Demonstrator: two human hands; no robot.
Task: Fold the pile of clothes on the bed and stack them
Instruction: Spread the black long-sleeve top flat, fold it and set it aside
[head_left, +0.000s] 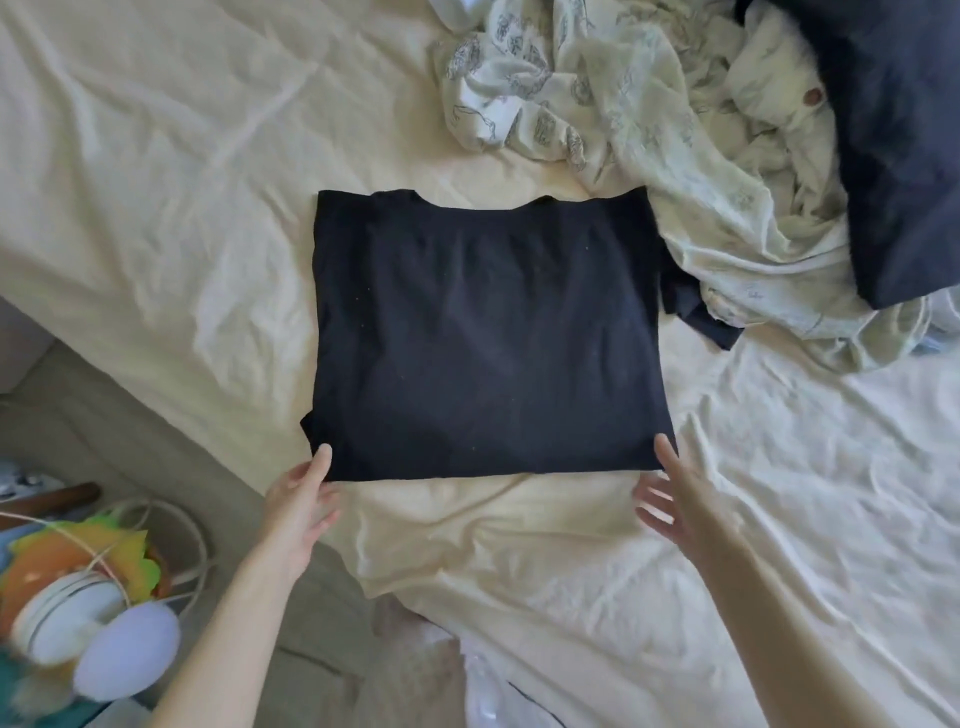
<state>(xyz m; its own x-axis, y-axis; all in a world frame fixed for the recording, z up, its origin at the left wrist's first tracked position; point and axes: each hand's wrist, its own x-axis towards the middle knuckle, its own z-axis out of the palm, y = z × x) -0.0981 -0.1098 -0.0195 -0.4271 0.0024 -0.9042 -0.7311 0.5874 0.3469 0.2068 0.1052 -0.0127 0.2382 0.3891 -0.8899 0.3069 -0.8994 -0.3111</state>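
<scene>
Both grips open | left hand, right hand flank folded black shirt hem

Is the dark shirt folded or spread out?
Folded: the dark shirt lies as a neat rectangle, sleeves tucked out of sight, neckline at the far edge.

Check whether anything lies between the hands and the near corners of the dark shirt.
Nothing visible does. The left hand and right hand sit open at the near corners of the folded navy T-shirt, with only bare bedsheet around them.
</scene>
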